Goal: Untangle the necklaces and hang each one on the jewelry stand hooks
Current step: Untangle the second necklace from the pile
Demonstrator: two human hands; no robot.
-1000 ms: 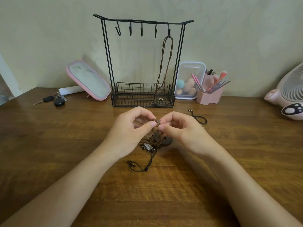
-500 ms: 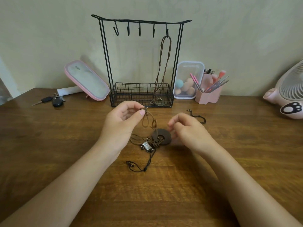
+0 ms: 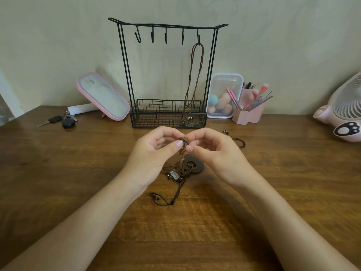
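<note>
**A looped brown leather cord [image 3: 183, 143] is pinched between both hands above the tangle.**

The left hand [image 3: 154, 151] and right hand [image 3: 216, 153] are raised just over the wooden bench [image 3: 78, 173]. On each hand the fingers are curled and the thumb tip is closed on the cord. The cord is drawn up from the tangled dark necklaces [image 3: 180, 172], which lie on the bench directly beneath, beside a dark round disc pendant [image 3: 198, 166]. Open bench is left on both sides and towards the near edge. The black wire jewelry stand [image 3: 168, 26] is set just behind the hands, with one brown cord necklace [image 3: 195, 75] hung from its rightmost hook. Half a second ago the cord was held by the left hand alone and the hands were apart; now they are brought together.
</note>
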